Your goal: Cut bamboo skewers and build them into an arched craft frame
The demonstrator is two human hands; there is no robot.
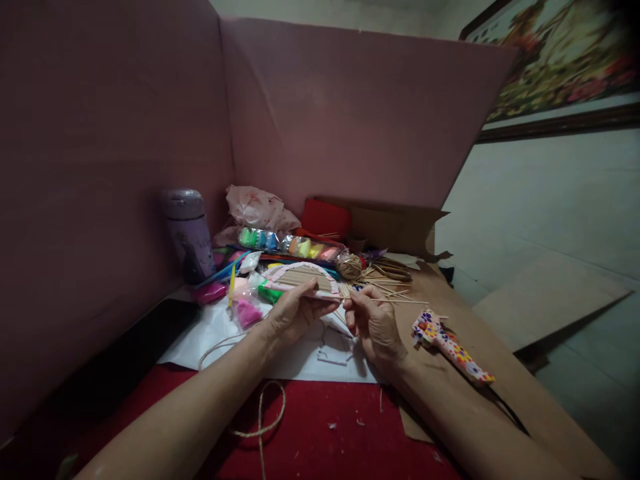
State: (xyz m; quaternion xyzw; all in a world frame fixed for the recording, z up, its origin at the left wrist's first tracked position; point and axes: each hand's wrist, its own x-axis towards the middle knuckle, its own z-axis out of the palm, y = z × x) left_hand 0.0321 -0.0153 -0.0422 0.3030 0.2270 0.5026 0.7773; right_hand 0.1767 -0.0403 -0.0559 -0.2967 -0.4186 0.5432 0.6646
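My left hand [300, 308] grips a half-round cardboard piece [299, 277] with a pale pink rim, its thumb on the front face. Thin wooden stick [400, 301] is pinched in my right hand [371, 321]; its free end points right. The stick's other end meets the lower right corner of the cardboard piece, and I cannot tell whether it goes in. More loose sticks [395, 291] lie behind my right hand. Under both hands is a white sheet [295, 363], with a drawing partly covered.
A purple tumbler [189, 237] stands at left near a black flat object [150, 333]. Behind lie packs of coloured clay [305, 248], a twine ball [349, 265] and scissors [393, 270]. At right rests a flower-patterned glue gun [453, 348] with a cord. Loose twine [261, 427] crosses the red cloth.
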